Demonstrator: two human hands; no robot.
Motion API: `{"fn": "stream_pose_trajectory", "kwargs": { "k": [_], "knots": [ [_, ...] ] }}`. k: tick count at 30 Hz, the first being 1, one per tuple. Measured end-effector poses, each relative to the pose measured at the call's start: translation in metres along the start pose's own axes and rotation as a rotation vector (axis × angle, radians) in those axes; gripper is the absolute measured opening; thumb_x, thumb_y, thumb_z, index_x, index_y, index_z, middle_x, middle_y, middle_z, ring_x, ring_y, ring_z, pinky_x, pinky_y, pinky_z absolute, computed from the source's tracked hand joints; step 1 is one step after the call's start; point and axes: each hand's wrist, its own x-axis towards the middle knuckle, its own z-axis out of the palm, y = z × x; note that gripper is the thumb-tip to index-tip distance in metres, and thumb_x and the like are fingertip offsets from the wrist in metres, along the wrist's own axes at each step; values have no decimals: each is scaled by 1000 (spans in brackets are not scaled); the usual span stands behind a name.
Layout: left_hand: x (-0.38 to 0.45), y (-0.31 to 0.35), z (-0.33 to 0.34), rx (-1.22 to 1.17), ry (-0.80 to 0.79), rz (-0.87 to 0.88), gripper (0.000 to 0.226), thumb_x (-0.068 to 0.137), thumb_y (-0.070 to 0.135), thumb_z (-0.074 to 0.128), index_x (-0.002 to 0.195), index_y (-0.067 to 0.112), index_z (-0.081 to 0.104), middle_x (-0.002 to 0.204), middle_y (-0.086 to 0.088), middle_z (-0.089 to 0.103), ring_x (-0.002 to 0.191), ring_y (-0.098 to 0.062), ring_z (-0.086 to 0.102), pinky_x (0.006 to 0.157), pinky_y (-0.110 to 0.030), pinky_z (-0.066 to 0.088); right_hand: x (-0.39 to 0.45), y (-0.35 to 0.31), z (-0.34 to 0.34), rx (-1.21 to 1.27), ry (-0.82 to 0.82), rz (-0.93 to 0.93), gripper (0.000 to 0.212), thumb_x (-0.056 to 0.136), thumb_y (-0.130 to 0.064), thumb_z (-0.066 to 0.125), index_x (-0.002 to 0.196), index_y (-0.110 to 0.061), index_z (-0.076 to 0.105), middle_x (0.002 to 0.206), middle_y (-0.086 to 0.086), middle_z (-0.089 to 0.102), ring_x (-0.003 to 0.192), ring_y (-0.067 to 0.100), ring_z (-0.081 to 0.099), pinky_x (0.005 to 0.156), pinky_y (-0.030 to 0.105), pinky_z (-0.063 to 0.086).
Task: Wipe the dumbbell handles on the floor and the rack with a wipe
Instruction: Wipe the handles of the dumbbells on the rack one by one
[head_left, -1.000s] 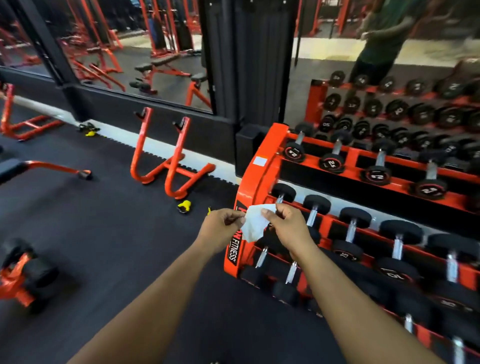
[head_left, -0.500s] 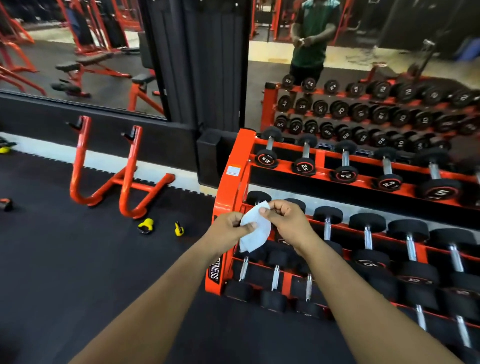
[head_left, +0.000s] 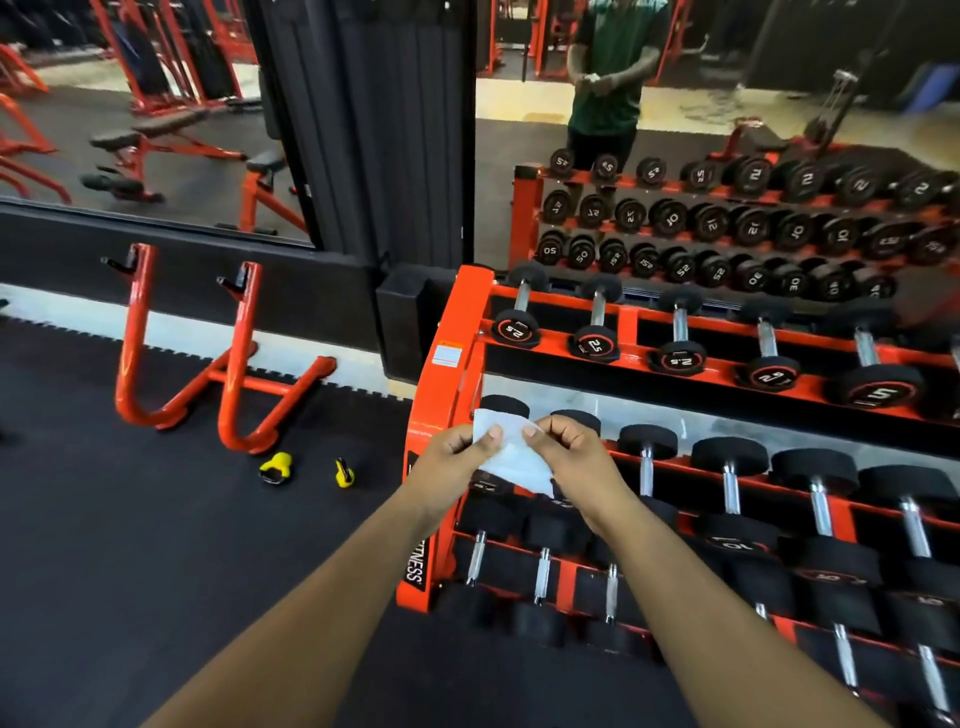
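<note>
Wipe is pinched btwn both hands in front of rack end post: left hand grips its left edge, right hand its right. Dumbbells sit on rack tiers, handles untouched. Two yellow kettlebells lie on floor nearby.

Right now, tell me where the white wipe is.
In the head view, the white wipe sits at centre, pinched between the left hand and the right hand, held in front of the left end of the orange dumbbell rack.
</note>
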Motion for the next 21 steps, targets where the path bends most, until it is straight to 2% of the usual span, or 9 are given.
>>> {"fn": "stream_pose_trajectory", "kwargs": {
  "k": [2,4,7,10,13,15,17,19,21],
  "knots": [
    [12,5,14,-28,50,36,31,100,30,61,112,4,73,110,-16,75,109,-34,70,95,-39,56,9,4,-20,-17,-11,-13,26,101,-31,61,86,-10,67,64,-8,56,60,4,46,60,23,41],
    [20,8,23,-69,67,72,32,96,29,66,112,1,72,112,-18,75,110,-35,69,97,-42,55,18,9,-33,-16,-11,-43,29,101,-30,60,85,-7,66,72,6,62,63,7,50,63,22,42],
    [37,14,48,-138,47,67,36,94,27,70,118,1,68,118,-22,72,114,-42,66,101,-54,50,33,16,-58,-5,18,-69,30,100,-29,61,83,-5,64,75,11,64,64,7,55,61,20,46],
    [49,16,65,-43,47,43,28,98,27,65,118,7,69,108,-19,74,98,-36,72,84,-47,58,45,16,-72,183,37,-25,26,102,-24,59,87,-3,63,78,5,65,70,7,62,63,17,51],
    [62,14,76,215,129,30,26,100,32,64,84,11,64,63,-6,62,58,-21,56,54,-29,45,60,12,-76,344,60,37,21,102,-23,57,86,-13,65,77,-1,64,74,10,60,70,26,52],
    [67,13,80,266,200,26,34,101,31,63,71,14,59,54,8,53,51,-10,49,50,-22,40,70,12,-79,312,92,57,23,103,-29,56,83,-20,64,71,-3,59,69,13,53,65,30,47],
    [72,15,81,178,221,38,29,102,33,60,84,13,69,73,4,71,68,-13,66,65,-24,53,76,13,-80,222,116,35,28,103,-35,55,82,-18,61,67,-5,53,63,10,46,60,29,41],
    [79,14,81,-9,242,29,28,105,32,55,111,10,71,105,-5,77,99,-20,73,88,-34,58,77,15,-80,146,136,-19,35,102,-41,56,85,-10,59,67,-7,50,61,6,43,60,25,38],
    [87,16,81,-196,301,-22,32,106,33,52,121,9,66,113,-9,76,106,-25,73,91,-43,59,77,20,-79,56,94,-97,38,98,-43,61,84,-8,60,65,-10,51,58,2,43,59,21,36]
  ]
}}
